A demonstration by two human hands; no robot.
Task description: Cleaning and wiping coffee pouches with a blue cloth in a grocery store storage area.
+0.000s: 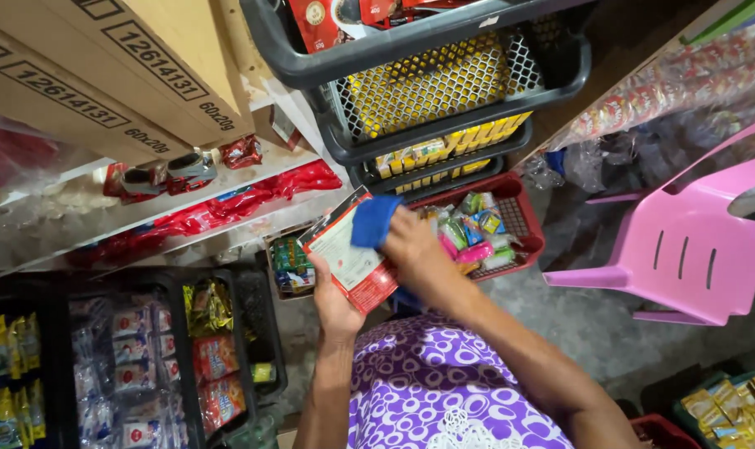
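Wiping packet (348, 254) with blue cloth (372, 221)

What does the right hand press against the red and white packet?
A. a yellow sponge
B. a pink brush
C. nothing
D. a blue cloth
D: the right hand holds a blue cloth on the red and white packet, which the left hand supports from below.

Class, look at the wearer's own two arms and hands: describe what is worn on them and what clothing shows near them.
Both forearms are bare, with no sleeves reaching them. The left hand and right hand show no gloves, rings or watch that I can make out. Below them shows a purple garment with white swirl patterns, with white lace trim at its lower edge.
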